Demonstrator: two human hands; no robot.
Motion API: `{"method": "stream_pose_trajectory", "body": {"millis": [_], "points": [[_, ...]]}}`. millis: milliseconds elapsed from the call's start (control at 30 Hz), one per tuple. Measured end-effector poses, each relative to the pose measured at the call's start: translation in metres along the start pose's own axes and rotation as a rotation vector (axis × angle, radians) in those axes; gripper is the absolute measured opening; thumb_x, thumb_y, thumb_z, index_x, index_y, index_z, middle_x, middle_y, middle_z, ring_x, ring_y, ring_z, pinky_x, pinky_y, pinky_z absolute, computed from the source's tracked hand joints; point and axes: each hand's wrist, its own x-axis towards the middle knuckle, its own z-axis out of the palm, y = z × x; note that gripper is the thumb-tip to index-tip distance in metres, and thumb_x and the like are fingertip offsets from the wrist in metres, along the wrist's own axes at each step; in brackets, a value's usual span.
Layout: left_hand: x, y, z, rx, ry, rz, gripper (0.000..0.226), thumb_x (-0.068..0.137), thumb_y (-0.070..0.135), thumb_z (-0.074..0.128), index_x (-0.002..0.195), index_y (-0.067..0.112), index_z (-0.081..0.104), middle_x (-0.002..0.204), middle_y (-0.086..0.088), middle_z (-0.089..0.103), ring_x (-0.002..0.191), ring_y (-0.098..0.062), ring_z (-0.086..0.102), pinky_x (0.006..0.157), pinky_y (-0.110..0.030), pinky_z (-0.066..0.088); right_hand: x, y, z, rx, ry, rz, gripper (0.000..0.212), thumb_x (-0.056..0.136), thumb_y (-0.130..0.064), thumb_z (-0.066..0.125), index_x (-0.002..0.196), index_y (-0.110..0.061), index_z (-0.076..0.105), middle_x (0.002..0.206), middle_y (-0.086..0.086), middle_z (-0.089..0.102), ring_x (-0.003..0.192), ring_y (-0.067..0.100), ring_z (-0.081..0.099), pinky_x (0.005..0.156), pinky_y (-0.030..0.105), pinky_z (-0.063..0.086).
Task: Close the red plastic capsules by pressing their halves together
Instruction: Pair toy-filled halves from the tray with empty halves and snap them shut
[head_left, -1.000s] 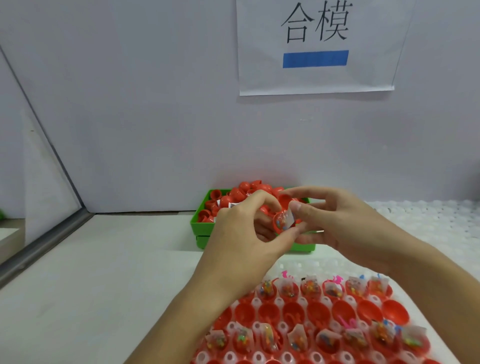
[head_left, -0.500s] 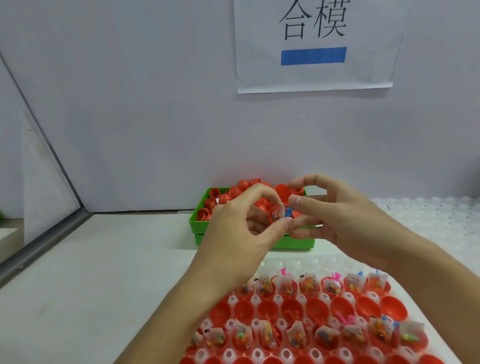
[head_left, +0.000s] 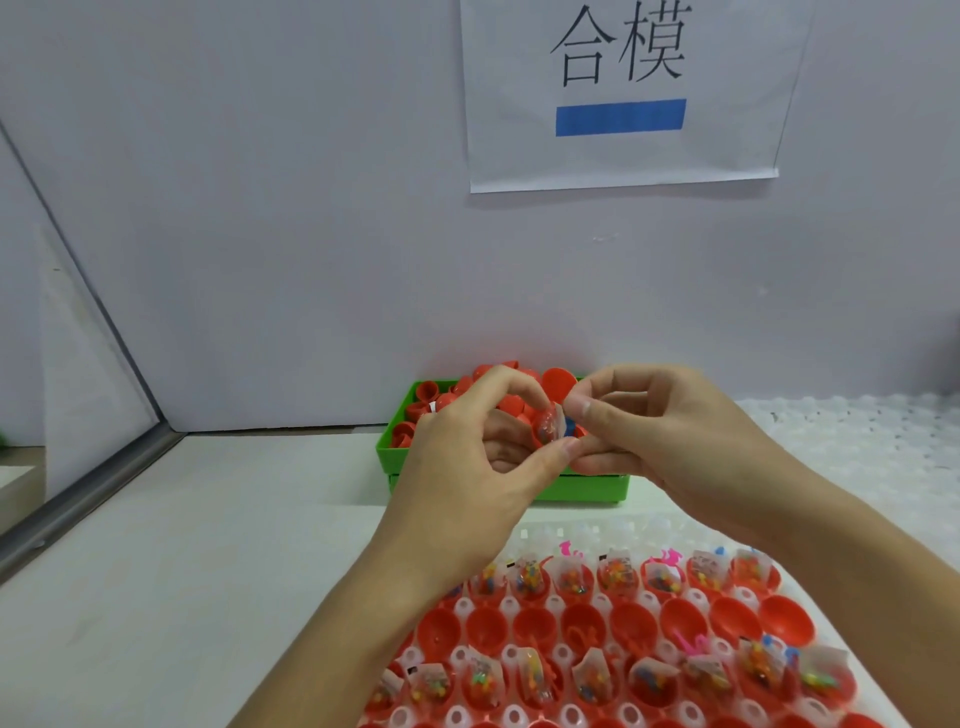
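Your left hand (head_left: 467, 467) is pinching the filled capsule half (head_left: 546, 431), mouth facing 3 o'clock; your right hand (head_left: 670, 441), fingers curled, is closing in, its contents hidden.

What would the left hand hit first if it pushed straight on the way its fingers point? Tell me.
The left hand points right, toward the right hand. It already pinches the red capsule half, so next it would likely meet the right hand's fingertips just beyond. Depth between them is unclear.
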Motion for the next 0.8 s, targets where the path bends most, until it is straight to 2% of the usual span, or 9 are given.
{"method": "stream_pose_trajectory", "body": {"millis": [167, 333, 467, 700, 800], "points": [[0.0007, -0.0032, 0.0001, -0.046, -0.06, -0.011, 0.018, 0.084, 0.025, 0.076, 0.097, 0.031, 0.065, 0.085, 0.01, 0.073, 0.08, -0.007, 0.073, 0.071, -0.018, 0.057, 0.0008, -0.0002, -0.0015, -0.084, 0.03, -0.031, 0.012, 0.09, -0.013, 0.065, 0.081, -0.008, 0.072, 0.067, 0.0, 0.071, 0.065, 0.014, 0.07, 0.065, 0.02, 0.058], [0.0025, -0.0073, -0.0014, -0.143, -0.073, -0.067, 0.015, 0.09, 0.018, 0.071, 0.098, 0.029, 0.066, 0.088, 0.0, 0.076, 0.084, -0.015, 0.075, 0.08, -0.034, 0.061, 0.0011, -0.0008, -0.0019, -0.049, 0.032, -0.013, 0.013, 0.092, -0.008, 0.062, 0.084, -0.007, 0.072, 0.073, 0.005, 0.073, 0.066, 0.017, 0.07, 0.064, 0.024, 0.058], [0.0036, -0.0091, -0.0018, -0.198, -0.072, -0.096, 0.015, 0.091, 0.014, 0.068, 0.1, 0.026, 0.067, 0.091, -0.004, 0.077, 0.084, -0.017, 0.076, 0.082, -0.037, 0.062, 0.0007, -0.0016, -0.0033, -0.01, 0.024, -0.013, 0.014, 0.091, -0.006, 0.061, 0.082, -0.009, 0.073, 0.077, 0.007, 0.074, 0.067, 0.019, 0.07, 0.066, 0.027, 0.061], [0.0035, -0.009, -0.0011, -0.183, -0.048, -0.09, 0.014, 0.09, 0.016, 0.07, 0.096, 0.028, 0.067, 0.089, -0.002, 0.077, 0.083, -0.016, 0.076, 0.08, -0.037, 0.062, 0.0009, 0.0003, -0.0025, -0.022, 0.009, -0.032, 0.018, 0.091, -0.007, 0.061, 0.08, -0.013, 0.074, 0.076, 0.006, 0.074, 0.069, 0.019, 0.071, 0.066, 0.027, 0.06], [0.0033, -0.0083, -0.0018, -0.147, -0.013, -0.079, 0.011, 0.088, 0.021, 0.071, 0.093, 0.03, 0.067, 0.084, 0.0, 0.076, 0.081, -0.016, 0.076, 0.078, -0.038, 0.062, -0.0002, 0.0001, -0.0012, -0.01, -0.015, -0.035, 0.009, 0.087, -0.017, 0.066, 0.085, -0.014, 0.074, 0.078, 0.004, 0.074, 0.073, 0.02, 0.073, 0.067, 0.026, 0.06]]}}
